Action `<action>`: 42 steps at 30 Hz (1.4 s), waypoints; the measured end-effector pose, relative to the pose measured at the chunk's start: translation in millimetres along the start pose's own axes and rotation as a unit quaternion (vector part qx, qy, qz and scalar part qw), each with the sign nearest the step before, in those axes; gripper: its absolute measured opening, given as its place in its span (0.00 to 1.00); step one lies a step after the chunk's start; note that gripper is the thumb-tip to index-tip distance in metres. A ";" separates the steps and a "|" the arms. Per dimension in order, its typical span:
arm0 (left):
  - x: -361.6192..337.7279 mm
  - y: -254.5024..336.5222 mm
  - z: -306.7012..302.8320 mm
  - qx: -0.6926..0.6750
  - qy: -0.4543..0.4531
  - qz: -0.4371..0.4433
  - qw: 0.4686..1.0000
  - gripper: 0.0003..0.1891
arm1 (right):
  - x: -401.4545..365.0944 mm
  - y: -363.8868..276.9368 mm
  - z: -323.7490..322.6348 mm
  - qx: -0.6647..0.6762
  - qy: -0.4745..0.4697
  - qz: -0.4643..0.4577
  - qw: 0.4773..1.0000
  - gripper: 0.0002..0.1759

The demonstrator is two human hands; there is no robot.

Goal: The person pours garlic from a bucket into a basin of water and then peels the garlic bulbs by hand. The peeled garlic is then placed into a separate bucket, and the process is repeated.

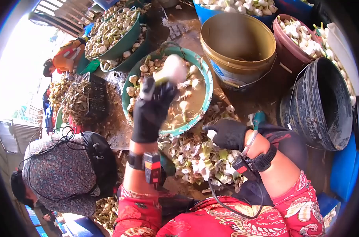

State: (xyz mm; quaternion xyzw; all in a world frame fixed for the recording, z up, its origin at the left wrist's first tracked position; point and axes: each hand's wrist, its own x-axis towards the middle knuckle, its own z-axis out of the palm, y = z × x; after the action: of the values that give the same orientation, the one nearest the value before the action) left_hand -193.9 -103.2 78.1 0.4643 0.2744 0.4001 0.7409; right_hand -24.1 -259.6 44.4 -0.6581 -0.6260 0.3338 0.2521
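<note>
My left hand (151, 112), in a black glove, is raised over the green basin (208, 85). At its fingertips is a pale garlic bulb (172, 68), blurred by motion, its greenish stem end toward the fingers. Muddy water and several unpeeled bulbs with stems (184, 106) fill the basin below. Lower right, my right hand (228, 134), also gloved, is closed with its fingers curled leftward. Something small and white (212, 134) shows at its thumb side; I cannot make out what it is. Under both hands lies a heap of peeled garlic skins (201, 158).
A yellow-brown bucket (238, 43) stands beyond the basin, and a black bucket (319, 104) leans at right. Tubs of white garlic (300, 37) line the back right. A green tub of unpeeled garlic (118, 35) sits back left. One person (61, 170) is close at left, another (66, 55) farther off.
</note>
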 end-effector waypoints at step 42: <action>-94.2 -43.9 3.6 0.124 -0.001 -0.139 0.983 0.16 | 13.1 -6.6 1.9 0.627 -0.016 0.064 0.777 0.22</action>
State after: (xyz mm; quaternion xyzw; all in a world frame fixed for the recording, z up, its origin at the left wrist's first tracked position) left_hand -226.1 -195.7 43.1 0.5101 0.3828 0.2559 0.7264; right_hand -29.9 -246.2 46.5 -0.3879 -0.2389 0.6781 0.5767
